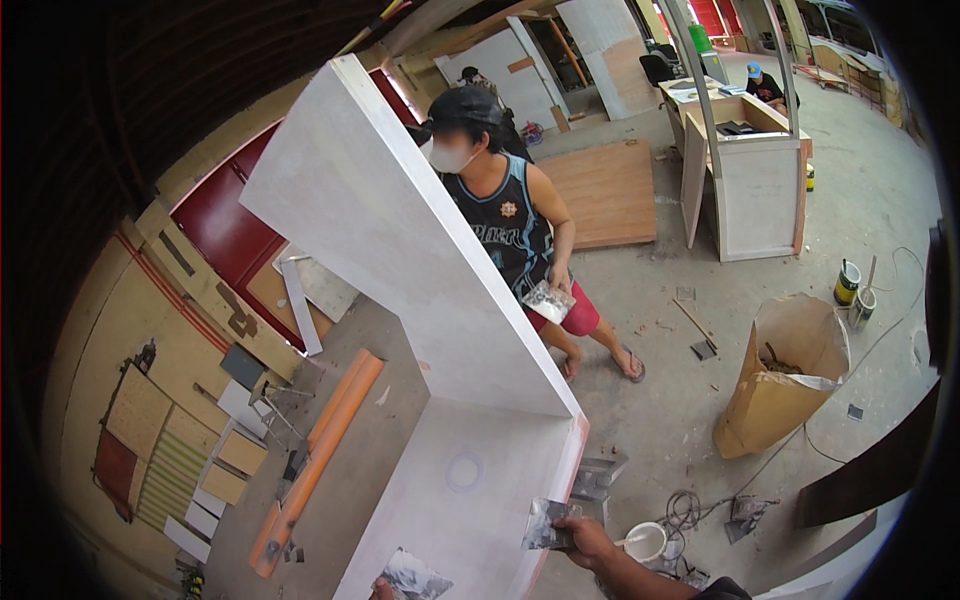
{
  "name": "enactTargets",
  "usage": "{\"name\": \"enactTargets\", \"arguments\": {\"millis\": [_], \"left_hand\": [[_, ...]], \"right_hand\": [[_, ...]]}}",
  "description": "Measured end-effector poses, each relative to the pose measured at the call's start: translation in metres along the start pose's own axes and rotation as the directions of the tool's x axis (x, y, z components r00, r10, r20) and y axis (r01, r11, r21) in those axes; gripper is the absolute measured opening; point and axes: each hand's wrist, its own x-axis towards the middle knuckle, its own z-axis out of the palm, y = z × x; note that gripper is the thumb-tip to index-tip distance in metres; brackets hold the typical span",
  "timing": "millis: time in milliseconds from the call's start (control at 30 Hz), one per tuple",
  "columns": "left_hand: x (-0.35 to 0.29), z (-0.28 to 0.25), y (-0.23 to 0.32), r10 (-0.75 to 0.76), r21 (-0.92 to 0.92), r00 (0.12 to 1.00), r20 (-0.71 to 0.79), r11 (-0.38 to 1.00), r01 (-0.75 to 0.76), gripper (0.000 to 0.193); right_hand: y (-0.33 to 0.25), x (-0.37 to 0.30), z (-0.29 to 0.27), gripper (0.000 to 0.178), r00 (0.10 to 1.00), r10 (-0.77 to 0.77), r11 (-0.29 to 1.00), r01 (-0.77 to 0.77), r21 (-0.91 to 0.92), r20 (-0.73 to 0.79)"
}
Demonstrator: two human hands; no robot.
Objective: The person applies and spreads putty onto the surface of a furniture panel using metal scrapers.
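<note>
Right hand's (588, 543) grip closed on a flat grey scraper (546, 524) near the edge of a big white board (420, 480), left hand's (382, 591) grip pinching a metal plate (415, 572) with white smears, a person in a dark cap (505, 215) over there beside the board's tall part.

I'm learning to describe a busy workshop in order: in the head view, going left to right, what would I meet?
Dark square board → left hand → right hand → white bucket → paper sack → pot with a stick
</note>
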Motion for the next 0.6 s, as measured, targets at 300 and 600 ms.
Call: {"name": "enactTargets", "arguments": {"millis": [300, 600], "left_hand": [[-0.011, -0.008, -0.001, 0.104, 0.106, 0.993, 0.063, 0.988, -0.111, 0.034], [-0.021, -0.012, 0.002, 0.056, 0.054, 0.998, 0.005, 0.997, -0.056, 0.034]], "right_hand": [[-0.004, -0.005, 0.007, 0.029, 0.999, -0.037, 0.999, 0.037, 0.02, -0.009], [0.003, -0.01, 0.014, 0.022, 0.998, -0.015, 1.0, 0.015, 0.005, -0.055]]}}
